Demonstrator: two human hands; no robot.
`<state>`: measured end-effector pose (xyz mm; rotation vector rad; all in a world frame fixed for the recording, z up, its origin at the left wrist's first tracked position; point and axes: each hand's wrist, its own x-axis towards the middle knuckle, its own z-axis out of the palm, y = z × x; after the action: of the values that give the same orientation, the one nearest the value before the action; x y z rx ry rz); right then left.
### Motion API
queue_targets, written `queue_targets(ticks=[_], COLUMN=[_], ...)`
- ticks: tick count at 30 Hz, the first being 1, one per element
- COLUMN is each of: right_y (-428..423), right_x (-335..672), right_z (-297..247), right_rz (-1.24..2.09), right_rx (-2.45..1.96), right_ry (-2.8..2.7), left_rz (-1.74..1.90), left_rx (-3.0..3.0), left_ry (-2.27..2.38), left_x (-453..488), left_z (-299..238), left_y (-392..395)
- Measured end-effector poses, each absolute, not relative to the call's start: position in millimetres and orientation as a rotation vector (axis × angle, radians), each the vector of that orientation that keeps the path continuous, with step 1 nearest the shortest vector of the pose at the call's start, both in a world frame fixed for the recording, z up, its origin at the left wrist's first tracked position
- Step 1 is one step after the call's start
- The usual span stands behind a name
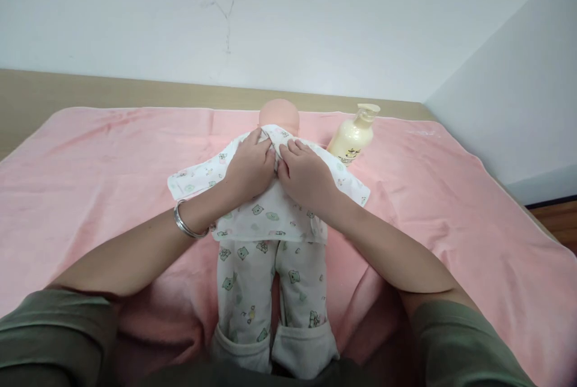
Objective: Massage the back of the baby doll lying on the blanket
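Note:
A baby doll (279,114) lies on its back on a pink towel (99,170), head away from me, legs toward me. It wears a white shirt (265,213) and white pants (246,291) printed with small green animals. My left hand (250,167) and my right hand (304,173) rest side by side on the doll's chest. Both have their fingers curled onto the shirt fabric at the collar, just below the head. A silver bangle (186,226) circles my left wrist.
A cream lotion bottle with a pump top (353,137) lies tilted on the towel, right of the doll's head. The towel covers a wooden surface (90,89) against a white wall. The surface's right edge drops to a dark floor (556,222).

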<state>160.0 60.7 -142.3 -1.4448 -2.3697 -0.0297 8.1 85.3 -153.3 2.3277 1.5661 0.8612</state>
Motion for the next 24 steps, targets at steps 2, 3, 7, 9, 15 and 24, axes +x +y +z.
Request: queue_targets(ticks=[2,3,7,9,15,24], right_y=[53.4,51.1,52.6,58.0,68.1,64.6], right_x=[160.1,160.9,165.5,166.0,157.4,161.2], right_z=[-135.2,-130.6,-116.3,-118.8,-147.3,-148.6], right_rz=[0.022,0.102,0.468,0.401,0.201,0.065], right_rx=[-1.442,-1.442,-1.328,-1.303,-1.493,-1.316], right_ry=[-2.378,-2.369,-2.129,-1.985,-2.163,-2.091], left_rz=[0.875,0.897,1.096,1.161,1.199,1.208], left_rx=[2.335,2.312,2.075,1.975,1.877,1.95], left_ry=[1.543,1.549,1.637,1.661,1.686,1.655], left_x=[7.4,7.5,10.4,12.3,14.8,14.7], left_z=[-157.5,-160.0,-172.4,-177.5,-180.9,-178.0], left_y=[87.8,88.2,84.5,82.0,81.3,77.6])
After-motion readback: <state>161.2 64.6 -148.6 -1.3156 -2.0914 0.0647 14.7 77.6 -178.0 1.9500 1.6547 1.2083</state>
